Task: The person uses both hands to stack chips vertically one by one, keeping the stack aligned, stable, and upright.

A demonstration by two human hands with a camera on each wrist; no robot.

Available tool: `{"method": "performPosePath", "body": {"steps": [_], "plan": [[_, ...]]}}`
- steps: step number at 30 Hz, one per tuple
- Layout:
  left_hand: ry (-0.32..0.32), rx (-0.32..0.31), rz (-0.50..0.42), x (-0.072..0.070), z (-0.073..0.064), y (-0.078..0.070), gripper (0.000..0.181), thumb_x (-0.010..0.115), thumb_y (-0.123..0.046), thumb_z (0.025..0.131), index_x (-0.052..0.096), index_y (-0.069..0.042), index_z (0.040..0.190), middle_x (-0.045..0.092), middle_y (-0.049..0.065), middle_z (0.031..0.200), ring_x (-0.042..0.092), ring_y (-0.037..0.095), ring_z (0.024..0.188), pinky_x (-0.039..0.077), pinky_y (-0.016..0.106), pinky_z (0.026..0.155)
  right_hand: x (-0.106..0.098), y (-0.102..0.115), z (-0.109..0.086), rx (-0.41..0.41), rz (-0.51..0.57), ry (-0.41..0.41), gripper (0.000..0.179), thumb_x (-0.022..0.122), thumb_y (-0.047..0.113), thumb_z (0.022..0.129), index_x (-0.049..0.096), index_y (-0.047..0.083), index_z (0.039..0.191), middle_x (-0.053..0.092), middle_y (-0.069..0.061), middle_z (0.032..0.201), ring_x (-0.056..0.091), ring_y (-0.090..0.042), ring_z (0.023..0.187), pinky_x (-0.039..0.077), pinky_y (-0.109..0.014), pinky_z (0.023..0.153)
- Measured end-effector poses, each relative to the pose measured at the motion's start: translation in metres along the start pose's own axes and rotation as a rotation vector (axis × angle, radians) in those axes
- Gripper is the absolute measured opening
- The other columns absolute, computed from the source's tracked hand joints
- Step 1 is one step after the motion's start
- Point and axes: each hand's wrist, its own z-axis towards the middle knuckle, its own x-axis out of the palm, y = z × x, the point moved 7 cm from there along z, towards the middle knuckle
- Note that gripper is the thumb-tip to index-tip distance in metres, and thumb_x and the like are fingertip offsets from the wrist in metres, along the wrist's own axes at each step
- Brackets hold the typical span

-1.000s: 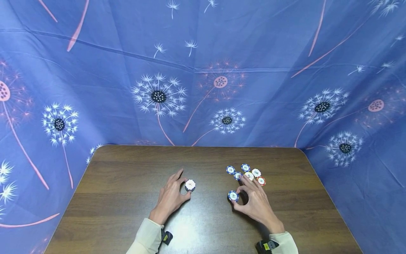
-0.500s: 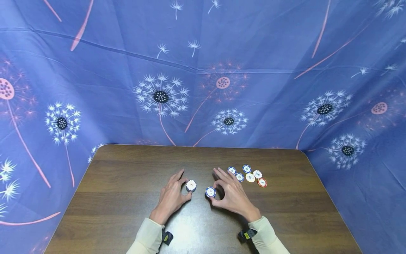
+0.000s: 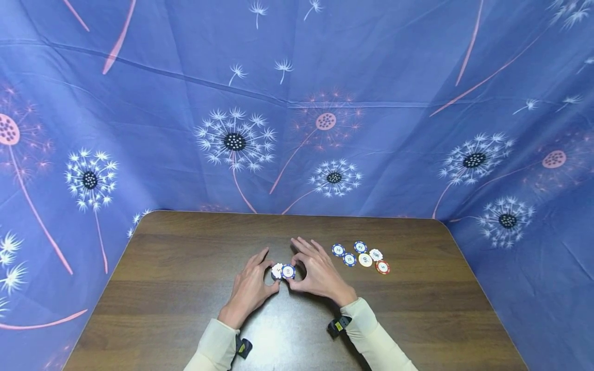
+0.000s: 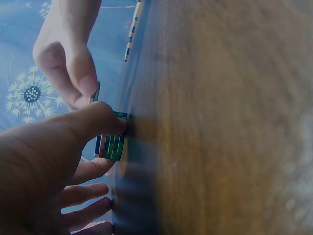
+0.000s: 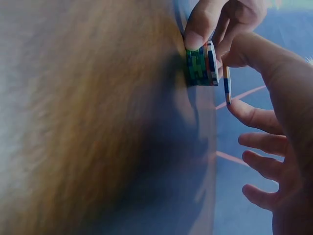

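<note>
Fingers (image 5: 254, 116) of your right hand (image 3: 319, 273): thumb and forefinger are bent toward each other, parted only by the breadth of one blue-rimmed chip (image 3: 288, 271), which they pinch at its edge; the remaining fingers extend freely and hold nothing. Your left hand (image 3: 250, 284) grips the chip stack (image 5: 199, 68) between thumb and forefinger, spread to the stack's width, with its other fingers reaching past it.

Note what has changed over the last second: your right hand has travelled leftward from beside the loose chips (image 3: 365, 259), while your left hand and the stack have kept their place. The carried chip now overlaps the right part of the stack in the head view. In the right wrist view a gap separates the two, the chip lying roughly parallel to the stack's top. The carrying across thus appears nearly complete; the chip is not yet on the stack.

The stack stands about midway between the left and right edges of the table (image 3: 195, 232). Observe its layered rim, green and blue below, a reddish band higher, white uppermost. The loose chips, six in number, lie flat toward the table's far right corner.
</note>
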Motion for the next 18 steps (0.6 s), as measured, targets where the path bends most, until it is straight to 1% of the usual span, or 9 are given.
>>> {"method": "performPosePath", "body": {"steps": [3,6,12,18], "plan": [[0.006,-0.002,-0.001,0.0006,0.0000,0.0002,0.043,0.091,-0.028,0.079,0.079,-0.010,0.117,0.055,0.013,0.159,0.055,0.037,0.142,0.061,0.061,0.082,0.0019,0.0013,0.0050,-0.002,-0.005,0.010,0.029,0.086,0.038,0.080,0.070,0.017,0.092,0.056,-0.020,0.157,0.049,-0.037,0.150,0.035,-0.065,0.121],[0.013,-0.006,-0.003,0.0005,0.0001,0.0006,0.042,0.091,-0.028,0.080,0.079,-0.011,0.116,0.055,0.013,0.160,0.055,0.036,0.142,0.061,0.061,0.079,0.0036,0.0018,0.0086,0.001,-0.003,0.020,0.030,0.086,0.038,0.080,0.071,0.016,0.092,0.056,-0.020,0.157,0.049,-0.036,0.150,0.035,-0.064,0.121],[0.025,-0.020,0.000,0.0005,-0.0002,0.0009,0.041,0.091,-0.029,0.080,0.079,-0.012,0.117,0.054,0.012,0.160,0.055,0.035,0.143,0.060,0.061,0.079,0.0077,0.0013,0.0113,0.019,0.025,0.045,0.031,0.087,0.037,0.080,0.072,0.014,0.094,0.056,-0.022,0.156,0.048,-0.037,0.151,0.033,-0.064,0.123],[0.026,-0.016,0.002,0.0006,-0.0001,0.0008,0.043,0.091,-0.029,0.080,0.079,-0.011,0.118,0.054,0.012,0.160,0.054,0.035,0.143,0.060,0.062,0.081,0.0082,-0.0036,0.0083,0.061,0.059,0.077,0.035,0.088,0.038,0.084,0.074,0.013,0.104,0.054,-0.022,0.158,0.045,-0.038,0.153,0.030,-0.063,0.124]]}}
